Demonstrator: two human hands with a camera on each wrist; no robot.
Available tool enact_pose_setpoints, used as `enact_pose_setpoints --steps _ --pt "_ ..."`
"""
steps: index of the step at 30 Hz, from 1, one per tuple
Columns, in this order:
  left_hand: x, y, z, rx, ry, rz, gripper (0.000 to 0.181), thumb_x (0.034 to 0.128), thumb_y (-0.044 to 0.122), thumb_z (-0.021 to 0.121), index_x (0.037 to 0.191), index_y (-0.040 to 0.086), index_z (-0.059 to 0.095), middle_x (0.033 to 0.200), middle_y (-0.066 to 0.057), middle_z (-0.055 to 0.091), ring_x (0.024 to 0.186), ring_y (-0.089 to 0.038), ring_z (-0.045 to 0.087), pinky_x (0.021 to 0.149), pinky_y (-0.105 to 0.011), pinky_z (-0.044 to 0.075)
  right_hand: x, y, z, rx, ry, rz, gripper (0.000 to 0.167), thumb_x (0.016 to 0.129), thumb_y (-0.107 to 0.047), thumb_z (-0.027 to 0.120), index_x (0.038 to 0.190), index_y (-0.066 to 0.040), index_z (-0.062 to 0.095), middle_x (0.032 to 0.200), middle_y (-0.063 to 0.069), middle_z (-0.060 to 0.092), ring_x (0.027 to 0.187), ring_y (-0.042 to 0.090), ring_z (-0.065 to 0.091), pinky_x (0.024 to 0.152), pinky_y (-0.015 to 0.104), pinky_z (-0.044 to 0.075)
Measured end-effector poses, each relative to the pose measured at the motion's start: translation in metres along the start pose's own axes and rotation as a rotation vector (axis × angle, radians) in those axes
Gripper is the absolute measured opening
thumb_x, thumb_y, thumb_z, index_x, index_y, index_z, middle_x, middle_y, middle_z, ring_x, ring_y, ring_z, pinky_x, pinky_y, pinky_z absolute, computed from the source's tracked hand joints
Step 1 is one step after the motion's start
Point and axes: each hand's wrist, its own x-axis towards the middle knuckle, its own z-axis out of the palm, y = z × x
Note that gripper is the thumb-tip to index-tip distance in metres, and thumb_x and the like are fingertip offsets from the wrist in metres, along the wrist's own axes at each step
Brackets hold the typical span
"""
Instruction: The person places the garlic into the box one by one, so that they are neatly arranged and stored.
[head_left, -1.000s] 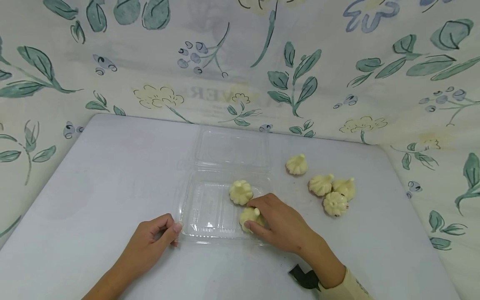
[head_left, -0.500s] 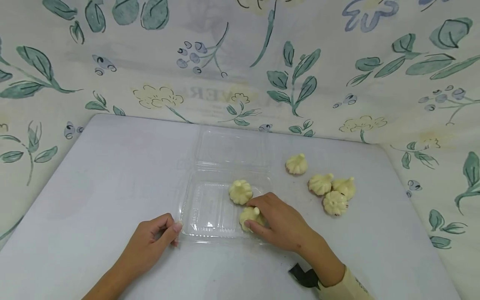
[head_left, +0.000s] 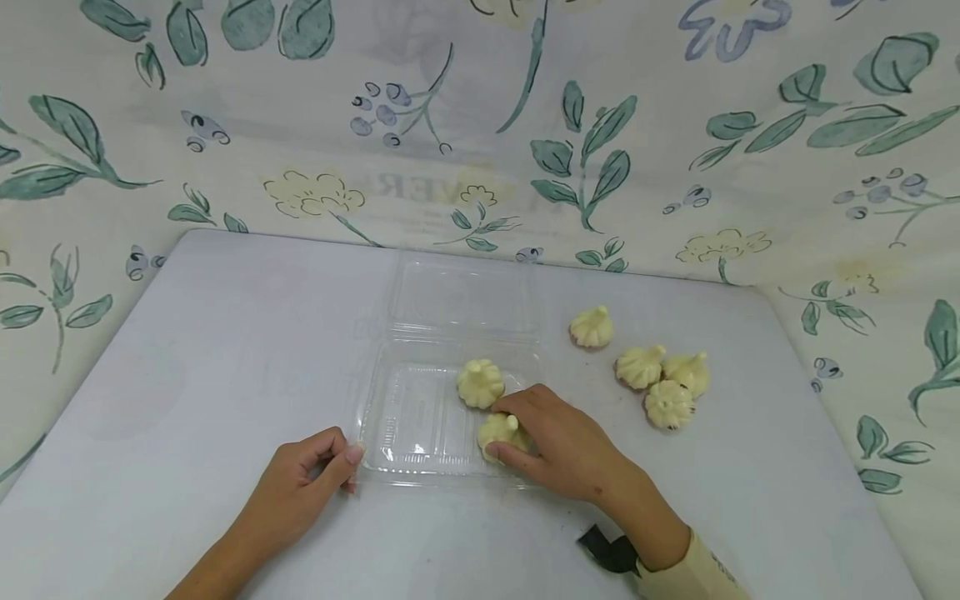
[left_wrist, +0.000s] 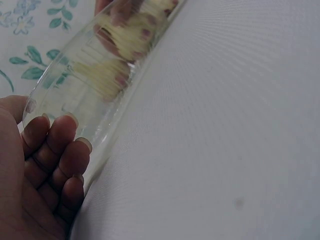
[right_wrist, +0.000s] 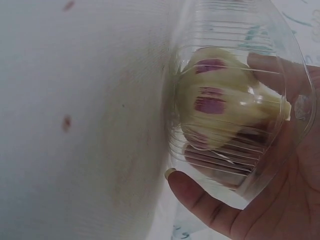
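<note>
A clear plastic clamshell box (head_left: 408,417) lies opened out on the white table, its lid (head_left: 465,296) folded back. My left hand (head_left: 303,483) pinches the left rim of the box near the front corner; the left wrist view shows the thumb on the rim and the other fingers curled outside the wall. Inside the box, my right hand (head_left: 566,450) grips a pale garlic bulb (head_left: 498,435) at the front right. Its purple-marked side shows through the wall in the right wrist view. Just behind it sits another garlic bulb (head_left: 480,385), also inside.
To the right of the box, a lone garlic bulb (head_left: 592,328) stands behind a cluster of three more, including one garlic bulb (head_left: 670,405) at the front. A black strap (head_left: 607,550) lies by the right wrist. Floral cloth (head_left: 480,125) hangs behind the table.
</note>
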Motion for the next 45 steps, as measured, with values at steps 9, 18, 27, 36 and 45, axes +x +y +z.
enact_pose_setpoints --steps 9,18,27,36,45 --pt "-0.001 0.000 0.000 -0.005 -0.002 -0.006 0.031 0.1052 0.007 0.063 0.079 0.022 0.055 0.070 0.008 0.062 0.066 -0.014 0.063 0.065 -0.026 0.050 0.000 0.000 -0.005 0.025 -0.013 0.006 0.044 0.100 -0.045 0.072 0.133 -0.016 0.064 0.130 -0.002 0.065 0.122 0.013 0.059 0.097 0.041 0.054" --pt "-0.002 -0.001 0.001 0.004 0.001 -0.011 0.031 0.1049 0.008 0.063 0.079 0.023 0.055 0.070 0.009 0.063 0.066 -0.013 0.063 0.065 -0.026 0.049 -0.003 0.002 -0.014 -0.023 0.058 -0.032 0.043 0.098 -0.040 0.074 0.132 -0.014 0.066 0.129 0.000 0.067 0.122 0.016 0.061 0.099 0.040 0.054" --pt "-0.003 -0.002 0.001 0.001 0.005 -0.009 0.031 0.1047 0.007 0.064 0.079 0.024 0.056 0.070 0.009 0.063 0.066 -0.013 0.062 0.064 -0.026 0.048 -0.005 0.007 -0.026 -0.023 0.145 -0.025 0.040 0.098 -0.035 0.076 0.129 -0.012 0.067 0.128 0.001 0.067 0.121 0.018 0.063 0.097 0.041 0.055" --pt "-0.003 -0.003 0.001 -0.023 -0.004 -0.001 0.031 0.1046 0.006 0.063 0.080 0.022 0.055 0.070 0.008 0.063 0.066 -0.014 0.063 0.064 -0.027 0.050 -0.007 0.008 -0.029 -0.013 0.149 -0.028 0.040 0.098 -0.034 0.076 0.129 -0.011 0.068 0.130 0.002 0.067 0.123 0.019 0.063 0.098 0.042 0.055" --pt "-0.002 -0.004 0.000 -0.023 -0.001 0.012 0.031 0.1043 0.005 0.063 0.080 0.022 0.056 0.070 0.008 0.063 0.066 -0.014 0.063 0.064 -0.027 0.051 -0.006 0.008 -0.030 -0.022 0.165 -0.037 0.039 0.098 -0.033 0.076 0.129 -0.011 0.068 0.130 0.002 0.067 0.123 0.020 0.063 0.099 0.043 0.054"
